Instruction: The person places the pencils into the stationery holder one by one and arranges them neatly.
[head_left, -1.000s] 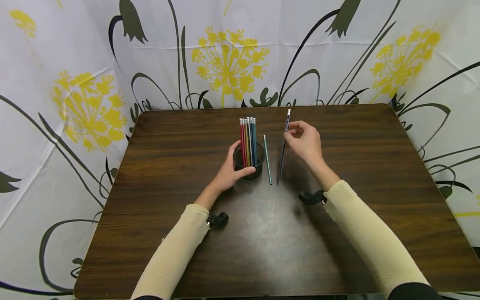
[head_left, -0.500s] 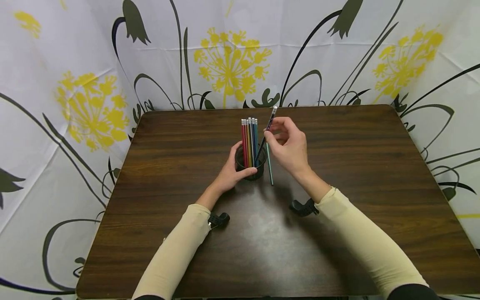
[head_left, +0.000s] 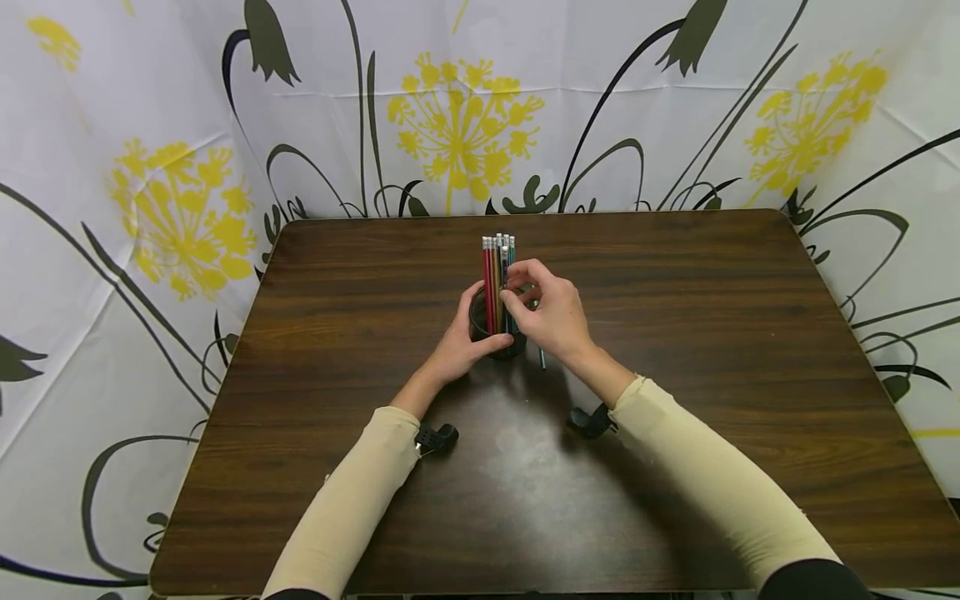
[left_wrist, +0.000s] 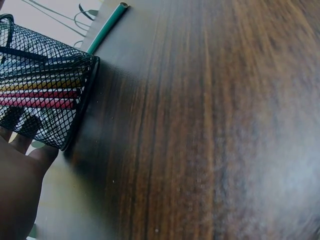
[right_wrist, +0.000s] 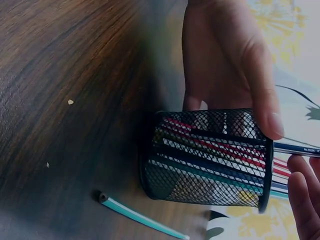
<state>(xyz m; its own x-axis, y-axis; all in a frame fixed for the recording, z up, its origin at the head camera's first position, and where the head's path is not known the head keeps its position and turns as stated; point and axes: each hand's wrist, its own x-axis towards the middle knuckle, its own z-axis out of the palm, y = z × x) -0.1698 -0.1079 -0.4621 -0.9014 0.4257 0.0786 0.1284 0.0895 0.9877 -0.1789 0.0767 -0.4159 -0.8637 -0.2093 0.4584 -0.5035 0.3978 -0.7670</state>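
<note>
A black mesh pencil cup [right_wrist: 210, 172] stands upright on the table, holding several pencils [head_left: 491, 287] with red, yellow and blue barrels and their eraser ends up. My left hand [head_left: 459, 343] grips the cup from its left side, thumb across the near rim. At the cup's right, my right hand [head_left: 553, 315] pinches a dark pencil [right_wrist: 295, 149] between thumb and fingers. Its lower part is inside the cup, and its end shows through the mesh short of the base. A green pencil [left_wrist: 108, 27] lies on the table right of the cup, partly hidden by my right hand in the head view.
The dark wood-grain table [head_left: 337, 333] reaches back to a white cloth [head_left: 315, 125] printed with yellow and grey-green plants. A few tiny pale specks lie on the tabletop near the cup in the right wrist view.
My right hand has brought the dark pencil left from beside the green pencil, over the rim and down into the cup among the others. My left hand stays on the cup.
</note>
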